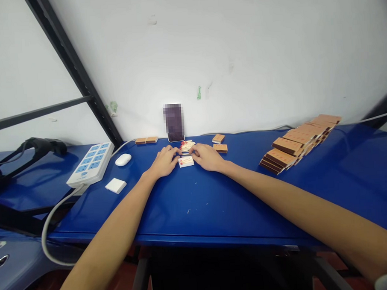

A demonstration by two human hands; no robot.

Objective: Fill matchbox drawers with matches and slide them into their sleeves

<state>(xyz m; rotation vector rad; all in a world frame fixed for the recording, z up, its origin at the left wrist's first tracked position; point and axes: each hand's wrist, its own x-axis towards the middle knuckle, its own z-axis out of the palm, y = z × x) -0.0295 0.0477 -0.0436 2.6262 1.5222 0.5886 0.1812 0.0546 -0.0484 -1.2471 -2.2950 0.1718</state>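
Note:
A small pile of red-tipped matches [187,146] lies on the blue table, just behind a white matchbox tray [185,162] with several matches in it. My left hand [166,160] rests at the left side of the pile, its fingers curled inward and closed at the matches' red heads. From the right, my right hand [208,157] reaches in with thumb and fingers pinched at the other ends of the matches, above the tray's right edge. How many matches each hand touches is too small to tell.
Two matchboxes [219,148] sit right of my hands, two more at the back left. Stacked matchbox sleeves [296,142] lean at the right. Left are a power strip [91,165], a white earbud case [123,159] and a white tray [115,185]. A phone [175,124] leans on the wall.

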